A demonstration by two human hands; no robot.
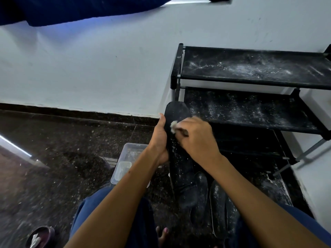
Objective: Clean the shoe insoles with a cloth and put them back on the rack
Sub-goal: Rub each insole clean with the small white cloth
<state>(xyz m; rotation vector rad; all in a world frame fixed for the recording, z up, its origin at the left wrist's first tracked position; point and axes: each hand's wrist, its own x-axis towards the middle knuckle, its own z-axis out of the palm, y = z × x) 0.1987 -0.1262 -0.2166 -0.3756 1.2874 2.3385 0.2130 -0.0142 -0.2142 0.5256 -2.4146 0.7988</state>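
A long black insole (179,169), speckled with white dust, stands tilted in front of me. My left hand (160,140) grips its left edge near the middle, thumb pointing up. My right hand (195,136) holds a small whitish cloth (173,126) and presses it on the insole's upper part. Two more dusty black insoles (201,192) (218,206) lie on the floor below, between my legs. The black shoe rack (250,81) stands at the right against the wall, its two visible shelves bare and dusted white.
A clear plastic tub (125,161) sits on the dark speckled floor just left of my left forearm. A dark sandal with a white scrap (40,237) lies at the bottom left. My bare toes (162,233) show at the bottom centre. A white wall runs behind.
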